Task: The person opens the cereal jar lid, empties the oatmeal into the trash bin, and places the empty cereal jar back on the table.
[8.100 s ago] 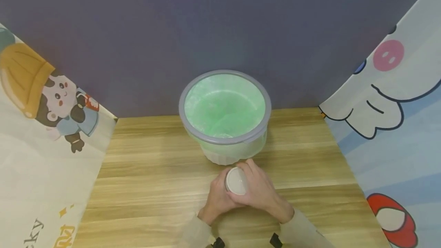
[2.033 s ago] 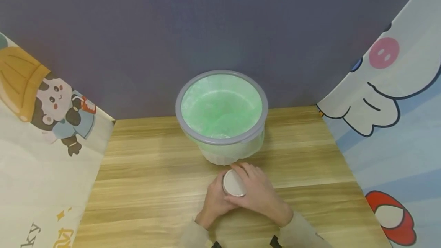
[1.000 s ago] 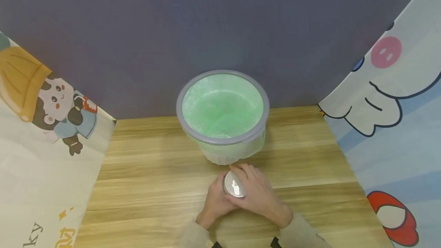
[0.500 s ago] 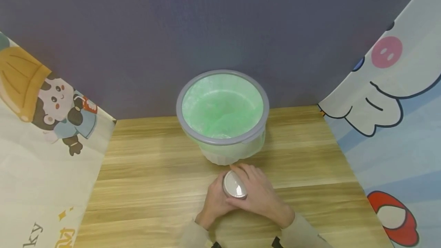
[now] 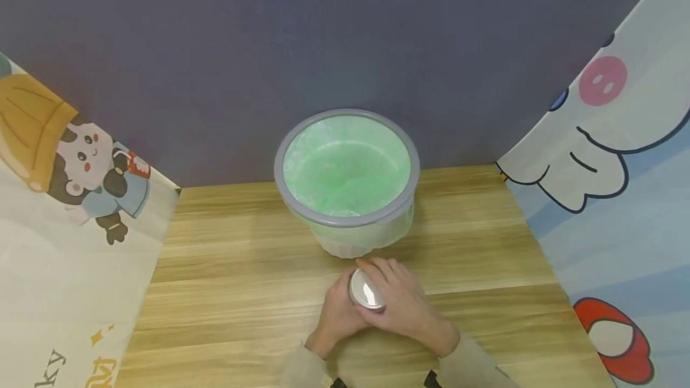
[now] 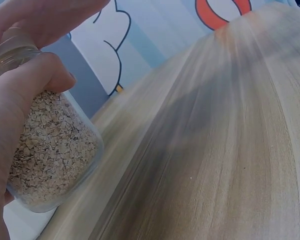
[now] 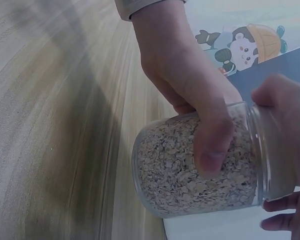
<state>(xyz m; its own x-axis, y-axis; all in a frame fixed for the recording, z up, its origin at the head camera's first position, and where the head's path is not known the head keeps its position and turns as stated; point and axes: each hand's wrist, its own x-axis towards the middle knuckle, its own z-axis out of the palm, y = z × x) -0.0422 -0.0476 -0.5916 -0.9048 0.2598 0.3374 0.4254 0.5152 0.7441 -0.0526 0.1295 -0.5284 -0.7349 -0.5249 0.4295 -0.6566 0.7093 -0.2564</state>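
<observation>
A clear glass jar [image 7: 185, 170] of rolled oats is held between both hands, just in front of the tub. My left hand [image 5: 336, 313] grips the jar's body, its thumb lying across the glass in the right wrist view. Around the pale, shiny lid [image 5: 366, 290] curl the fingers of my right hand [image 5: 405, 307], covering the lid's right side in the head view. From the left wrist, the oats [image 6: 55, 150] show through the glass below the thumb. The jar's base appears close over the table in both wrist views.
A large round tub [image 5: 347, 221] with a grey rim and green-tinted inside stands behind the hands. The wood-grain table [image 5: 226, 292] meets a dark back panel [image 5: 345, 35], with cartoon-printed sheets [image 5: 604, 256] along the sides.
Both hands keep their hold on the jar and lid. The right hand shifts and tilts slightly over the lid, and the bright reflection on it comes and goes. The tub stays put.
</observation>
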